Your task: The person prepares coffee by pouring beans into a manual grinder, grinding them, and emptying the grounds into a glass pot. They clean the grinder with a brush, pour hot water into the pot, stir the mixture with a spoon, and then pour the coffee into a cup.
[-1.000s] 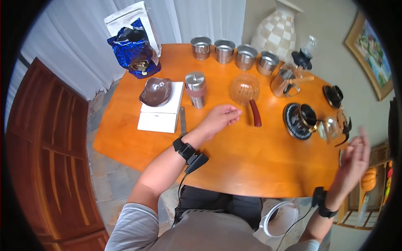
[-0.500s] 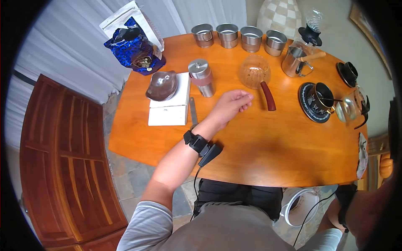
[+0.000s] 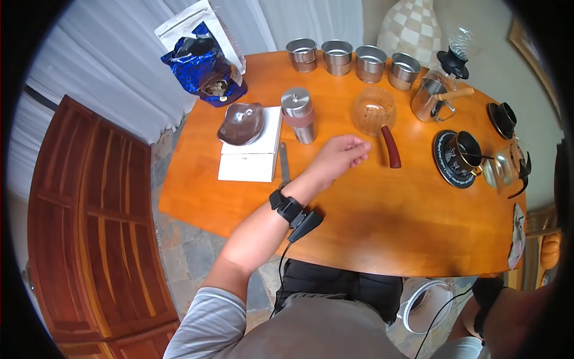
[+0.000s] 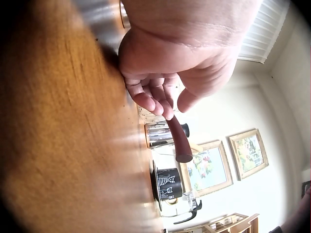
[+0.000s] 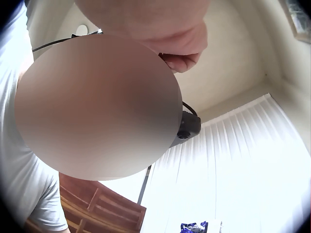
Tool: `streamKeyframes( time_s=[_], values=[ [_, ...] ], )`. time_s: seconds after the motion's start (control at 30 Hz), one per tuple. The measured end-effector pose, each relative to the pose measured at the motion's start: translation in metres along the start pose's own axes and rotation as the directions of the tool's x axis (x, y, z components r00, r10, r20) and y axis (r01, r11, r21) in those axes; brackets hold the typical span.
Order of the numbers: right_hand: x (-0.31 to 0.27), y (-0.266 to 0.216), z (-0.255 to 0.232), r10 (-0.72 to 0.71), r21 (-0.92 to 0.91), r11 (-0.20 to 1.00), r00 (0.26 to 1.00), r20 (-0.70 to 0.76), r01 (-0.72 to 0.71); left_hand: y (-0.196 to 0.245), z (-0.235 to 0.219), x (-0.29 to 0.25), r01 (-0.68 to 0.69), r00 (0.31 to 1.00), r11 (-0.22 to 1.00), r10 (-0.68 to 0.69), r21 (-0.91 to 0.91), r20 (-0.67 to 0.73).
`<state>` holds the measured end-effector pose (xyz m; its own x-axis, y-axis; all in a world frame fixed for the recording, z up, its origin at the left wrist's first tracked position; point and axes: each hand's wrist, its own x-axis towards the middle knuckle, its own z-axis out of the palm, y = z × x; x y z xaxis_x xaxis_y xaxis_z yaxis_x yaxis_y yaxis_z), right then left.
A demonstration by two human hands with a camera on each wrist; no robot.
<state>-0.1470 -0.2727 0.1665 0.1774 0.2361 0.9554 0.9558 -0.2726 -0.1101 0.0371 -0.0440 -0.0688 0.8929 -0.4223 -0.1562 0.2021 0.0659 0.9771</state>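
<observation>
My left hand (image 3: 339, 159) is over the wooden table (image 3: 335, 239), its fingers loosely curled and empty. Just to the right of its fingertips is a glass vessel (image 3: 373, 112) with a red-brown handle (image 3: 391, 148); a gap separates them in the head view. From the left wrist view, the handle (image 4: 180, 138) appears beyond the fingertips of the left hand (image 4: 165, 68). A steel grinder (image 3: 299, 116) stands behind the hand, beside a white scale (image 3: 248, 166) bearing a brown dish (image 3: 241, 124). My right hand (image 5: 180, 53) is raised beside the head, mostly hidden, some fingertips bent.
Several steel cups (image 3: 371, 63) line the back edge. A steel pitcher (image 3: 427, 102), a black cup (image 3: 466, 148) on a saucer (image 3: 445, 158) and a glass pot (image 3: 502, 167) stand right. A blue bag (image 3: 206, 72) is back left; a white bucket (image 3: 429, 305) is below the table.
The right hand has risen from beside the table's right edge up to the head. The left hand stays near the handle, holding nothing. The head view has shifted slightly.
</observation>
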Motion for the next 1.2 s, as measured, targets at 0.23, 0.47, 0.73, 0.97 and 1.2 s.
streamKeyframes(
  time_s=[0.23,0.47,0.73,0.97,1.2],
  values=[
    [-0.001,0.002,0.005,0.013,-0.006,1.000,1.000,0.014,-0.013,0.001,0.000,0.003,-0.036,0.999,0.999,0.037,0.020,-0.014],
    [0.005,-0.010,0.010,-0.021,-0.063,0.998,1.000,0.010,0.021,-0.002,-0.001,0.005,-0.036,0.999,0.999,0.036,0.017,0.003],
    [-0.033,0.021,0.044,0.420,-0.206,0.883,0.906,-0.054,-0.422,0.003,-0.002,0.002,-0.048,0.998,0.996,0.051,-0.075,0.031],
    [-0.065,0.063,0.070,0.751,0.150,0.658,0.657,-0.064,-0.738,0.052,-0.012,-0.026,-0.234,0.971,0.968,0.228,-0.092,-0.071],
    [-0.078,0.094,0.114,0.866,0.677,0.261,0.477,0.151,-0.688,0.119,-0.058,-0.086,-0.337,0.941,0.937,0.336,-0.088,-0.032]
  ],
)
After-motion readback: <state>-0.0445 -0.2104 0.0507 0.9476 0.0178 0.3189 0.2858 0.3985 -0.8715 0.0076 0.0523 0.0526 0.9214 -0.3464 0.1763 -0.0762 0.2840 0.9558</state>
